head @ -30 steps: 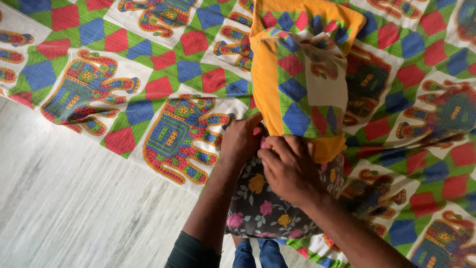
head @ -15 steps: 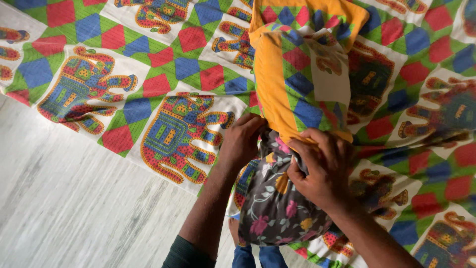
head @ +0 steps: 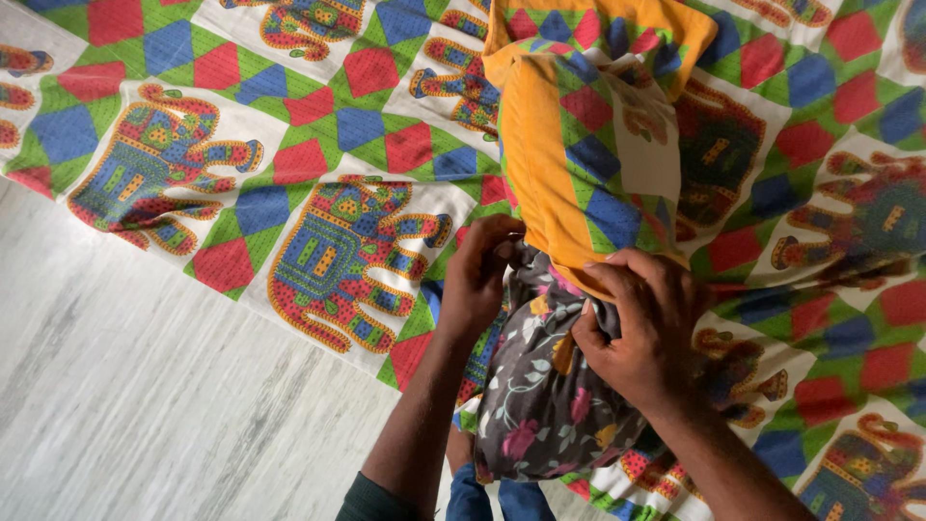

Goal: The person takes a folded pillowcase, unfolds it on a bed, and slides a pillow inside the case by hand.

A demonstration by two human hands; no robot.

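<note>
Far left: pale grey marbled floor (head: 125,405), bare beside the edge of the bed.
Bedsheet (head: 289,164): spread flat, white with red, blue and green diamonds and patterned elephants; it runs across the whole upper view and down the right side.
Left hand (head: 479,275): fingers curled tight on the left edge of the cover's mouth, where it meets the pillow.
Pillow (head: 550,396): dark grey with pink and yellow flowers, its lower end sticking out toward the person, its upper end tucked inside the cover, between the two hands.
Pillow cover (head: 579,145): yellow-bordered, same diamond print as the sheet, lying on the sheet above the hands, its open end bunched over the pillow.
Right hand (head: 641,328): closed on the cover's yellow hem and pressed onto the pillow's right side.
Bottom centre: blue trousers (head: 502,502) just below the pillow.
</note>
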